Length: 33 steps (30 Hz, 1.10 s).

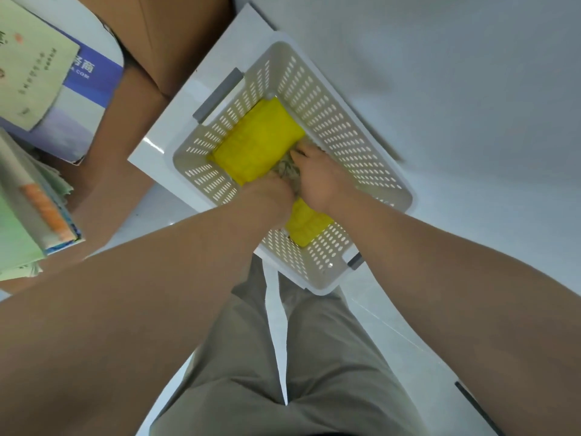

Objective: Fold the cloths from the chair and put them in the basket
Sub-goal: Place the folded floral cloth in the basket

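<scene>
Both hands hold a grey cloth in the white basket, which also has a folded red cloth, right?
No: the head view shows the folded cloth is yellow, not red. Left hand and right hand hold the grey cloth in the basket.

The bare left forearm (141,278) and bare right forearm (424,247) reach forward and down from the lower corners of the view and converge, the wrists close together. The left grip (268,196), back upward and somewhat blurred, has its fingers bent down into a crumpled grey-green patterned cloth (287,171). The right grip (319,177) lies just beside it, back upward with knuckles raised, fingers curled over the far side of the same cloth. The cloth is bunched between the two grips.
</scene>
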Tool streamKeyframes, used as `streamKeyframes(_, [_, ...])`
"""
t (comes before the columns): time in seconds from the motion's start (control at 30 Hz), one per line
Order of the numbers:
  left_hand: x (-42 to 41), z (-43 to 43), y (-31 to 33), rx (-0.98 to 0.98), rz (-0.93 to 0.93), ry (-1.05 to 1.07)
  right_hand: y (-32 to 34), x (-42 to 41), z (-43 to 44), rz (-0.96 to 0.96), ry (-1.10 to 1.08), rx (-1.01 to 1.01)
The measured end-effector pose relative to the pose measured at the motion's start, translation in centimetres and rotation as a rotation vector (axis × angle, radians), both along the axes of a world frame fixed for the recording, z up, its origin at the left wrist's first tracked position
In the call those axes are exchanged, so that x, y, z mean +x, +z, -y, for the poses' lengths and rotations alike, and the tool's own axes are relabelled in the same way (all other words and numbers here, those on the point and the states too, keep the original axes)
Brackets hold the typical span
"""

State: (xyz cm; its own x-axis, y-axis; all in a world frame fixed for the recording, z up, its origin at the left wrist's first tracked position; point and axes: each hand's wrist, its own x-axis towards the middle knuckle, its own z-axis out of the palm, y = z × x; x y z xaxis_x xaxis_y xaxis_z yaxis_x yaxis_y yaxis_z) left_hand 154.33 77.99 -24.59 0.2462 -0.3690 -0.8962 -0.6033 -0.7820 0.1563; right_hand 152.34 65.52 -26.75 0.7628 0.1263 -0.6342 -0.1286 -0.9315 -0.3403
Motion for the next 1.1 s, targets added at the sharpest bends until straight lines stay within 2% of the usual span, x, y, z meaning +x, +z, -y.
streamKeyframes(0.1, [0.1,-0.7,3.7,0.019,-0.097,0.007,3.7,-0.4,0.5,-0.054,0.002,0.033])
streamKeyframes(0.2, [0.2,-2.0,9.0,-0.065,-0.021,0.169,8.7,-1.7,0.9,-0.109,-0.087,-0.02])
streamKeyframes(0.3, [0.8,-3.3,15.7,-0.17,0.027,0.26,14.9,-2.7,0.6,-0.129,-0.248,0.01])
streamKeyframes(0.37, [1.0,-3.9,19.6,-0.218,0.074,0.297,19.7,-3.4,0.1,-0.089,-0.436,0.064])
streamKeyframes(0.53, [0.4,-4.5,28.4,-0.424,0.189,0.304,30.2,-6.3,-1.1,0.119,-1.086,0.313])
streamKeyframes(0.7, [-2.3,-1.3,36.0,-0.639,0.141,0.151,40.6,-11.5,-0.5,0.408,-1.55,0.529])
streamKeyframes(0.8, [-5.2,1.6,40.9,-0.83,0.153,0.115,46.5,-16.8,0.5,0.573,-1.679,0.528])
streamKeyframes(0.9, [-9.9,4.4,45.8,-0.979,0.07,0.099,51.5,-23.0,1.4,0.713,-1.763,0.486])
streamKeyframes(1.1, [-22.2,9.4,50.9,-1.094,-0.144,0.024,56.6,-37.7,2.4,0.973,-1.916,0.353])
